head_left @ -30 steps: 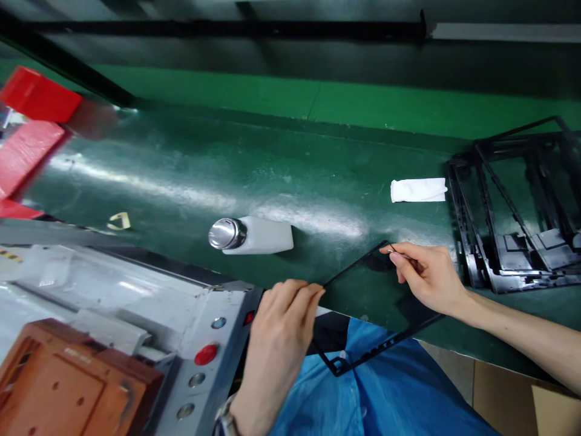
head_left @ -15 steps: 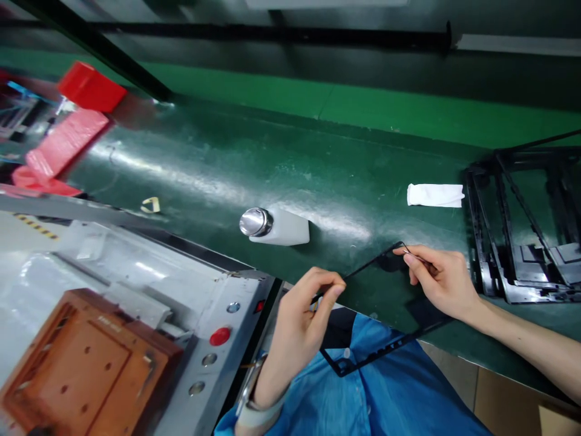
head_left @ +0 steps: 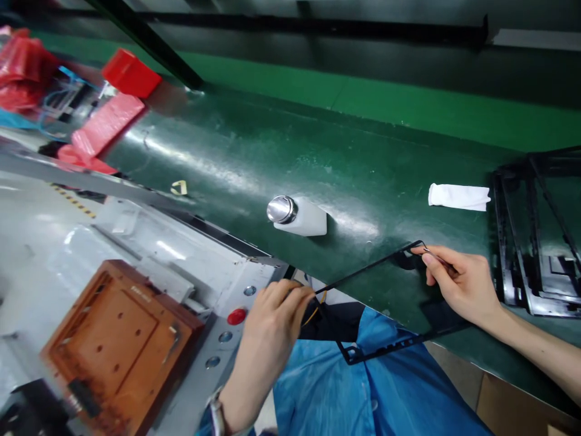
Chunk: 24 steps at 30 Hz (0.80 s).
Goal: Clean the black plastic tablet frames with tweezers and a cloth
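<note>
The bench (head_left: 385, 163) lies open between bottle (head_left: 311, 218) and white strip (head_left: 458, 197); held frame (head_left: 367, 267) blocks nearside.

A green bench (head_left: 245, 136) holds a white bottle (head_left: 309, 218).

Matt plastic frame (head_left: 415, 340), glossy bench (head_left: 254, 145), smooth plastic bottle (head_left: 309, 219) with shiny metal cap (head_left: 279, 209)

Counts one left hand (head_left: 272, 324), one right hand (head_left: 469, 284), one held black frame (head_left: 385, 349), one thin tool (head_left: 443, 263), one white bottle (head_left: 309, 218), one white strip (head_left: 459, 197), one orange block (head_left: 124, 345), one red button (head_left: 236, 317), three silver buttons (head_left: 226, 336); includes several piled frames (head_left: 547, 305), overlapped past counting.
</note>
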Available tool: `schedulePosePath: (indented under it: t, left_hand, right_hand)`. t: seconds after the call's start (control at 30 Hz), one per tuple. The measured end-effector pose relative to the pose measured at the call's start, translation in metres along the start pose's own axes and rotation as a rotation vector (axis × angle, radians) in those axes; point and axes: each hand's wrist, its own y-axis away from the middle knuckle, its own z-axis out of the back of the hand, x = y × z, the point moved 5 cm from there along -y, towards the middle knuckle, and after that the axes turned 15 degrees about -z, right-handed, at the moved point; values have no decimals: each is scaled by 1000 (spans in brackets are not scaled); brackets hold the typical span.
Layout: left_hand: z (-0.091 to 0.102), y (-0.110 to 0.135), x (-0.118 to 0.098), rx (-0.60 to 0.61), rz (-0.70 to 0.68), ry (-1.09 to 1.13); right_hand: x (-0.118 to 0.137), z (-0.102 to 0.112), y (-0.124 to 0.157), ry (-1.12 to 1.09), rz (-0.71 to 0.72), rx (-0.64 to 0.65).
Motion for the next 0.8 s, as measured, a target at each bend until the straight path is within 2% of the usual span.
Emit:
schedulePosePath:
  t: [0.1, 0.17, 0.3, 0.37, 0.43, 0.5, 0.6, 0.7, 0.8]
  left_hand:
    - [14, 17, 17, -67, 82, 115]
    - [17, 17, 15, -114, 132, 355]
    - [3, -13, -17, -292, 141, 960]
    - [-10, -32, -30, -329, 131, 1095]
    - [-19, -42, -32, -342, 150, 980]
    - [-20, -40, -27, -335, 150, 702]
    - [-16, -23, -21, -260, 93, 358]
    - [-13, -1, -18, -147, 49, 176]
    - [-10, 20, -12, -37, 69, 31]
  right_hand:
    - [0, -1, -1, 14, 1, -14]
    - [0, -1, -2, 23, -2, -21]
    - [1, 0, -1, 24, -14, -30]
    - [2, 1, -1, 21, -18, -29]
    - [2, 2, -1, 15, -19, -23]
    - [1, 2, -1, 9, -18, -16]
    - [0, 2, -1, 9, -21, -17]
    - [-2, 1, 0, 6, -33, -19]
    - [-3, 1, -1, 12, -45, -21]
